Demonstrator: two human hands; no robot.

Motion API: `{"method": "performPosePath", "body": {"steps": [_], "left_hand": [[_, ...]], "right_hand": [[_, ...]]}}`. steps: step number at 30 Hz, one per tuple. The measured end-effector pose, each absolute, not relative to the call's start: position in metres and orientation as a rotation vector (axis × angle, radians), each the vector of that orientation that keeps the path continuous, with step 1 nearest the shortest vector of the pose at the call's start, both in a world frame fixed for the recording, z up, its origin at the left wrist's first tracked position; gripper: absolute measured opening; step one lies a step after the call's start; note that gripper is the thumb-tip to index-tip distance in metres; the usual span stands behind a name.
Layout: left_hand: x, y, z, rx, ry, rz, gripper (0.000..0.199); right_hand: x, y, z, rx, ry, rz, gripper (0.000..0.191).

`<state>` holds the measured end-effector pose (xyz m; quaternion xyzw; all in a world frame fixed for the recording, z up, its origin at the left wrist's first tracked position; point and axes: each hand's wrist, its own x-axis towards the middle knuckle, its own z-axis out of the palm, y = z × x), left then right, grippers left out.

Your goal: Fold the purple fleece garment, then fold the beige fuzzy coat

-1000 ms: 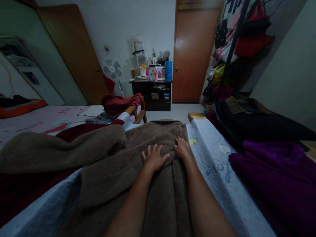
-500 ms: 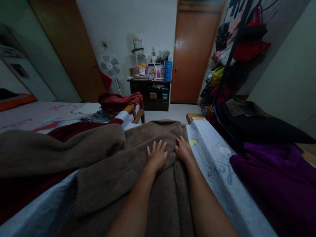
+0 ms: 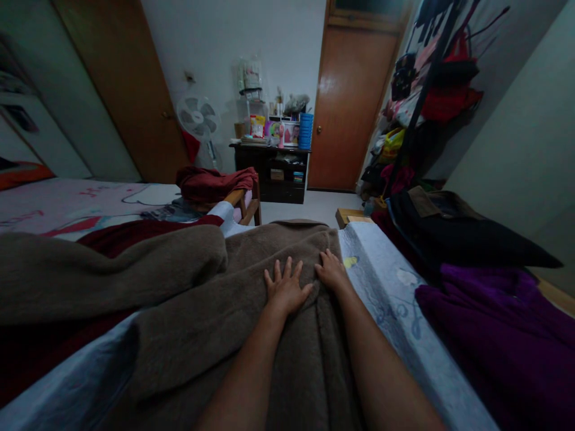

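A brown fleecy coat (image 3: 193,341) lies spread over the bed, one sleeve (image 3: 112,275) stretched out to the left. My left hand (image 3: 287,289) rests flat on the coat with its fingers spread. Close by on the right, my right hand (image 3: 331,270) lies on the coat near its right edge, fingers apart and slightly bent. Neither hand grips the cloth. Under the coat is a pale blue bedsheet (image 3: 381,287) with printed lettering.
To the right lie a folded purple garment (image 3: 494,335) and a stack of dark clothes (image 3: 458,233). A reddish cloth (image 3: 215,184) hangs over a wooden bed end (image 3: 249,209). Farther off stand a fan (image 3: 197,117), a dark cabinet (image 3: 287,188) and a door (image 3: 345,108).
My left hand's fingers have spread wider, its thumb moving out to the right. My right hand stays nearly in place. The view has shifted slightly.
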<state>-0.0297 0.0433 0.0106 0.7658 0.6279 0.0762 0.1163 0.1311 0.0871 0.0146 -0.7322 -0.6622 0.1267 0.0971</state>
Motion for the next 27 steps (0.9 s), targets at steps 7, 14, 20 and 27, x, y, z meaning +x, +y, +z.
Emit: {"method": "performPosePath", "body": {"steps": [7,14,20,27], "left_hand": [[-0.03,0.043,0.009,2.255,1.847,0.228,0.077],[-0.028,0.044,0.005,2.267,1.88,0.193,0.075],[-0.029,0.043,0.006,2.277,1.889,0.201,0.075],[-0.028,0.042,0.012,2.246,1.869,0.216,0.075]], "right_hand": [[0.133,0.114,0.013,-2.098,-2.004,0.206,0.065],[0.135,0.143,0.007,-2.144,-1.916,0.167,0.067],[0.131,0.153,0.008,-2.177,-1.795,0.17,0.063],[0.132,0.152,0.002,-2.154,-1.768,0.134,0.06]]}}
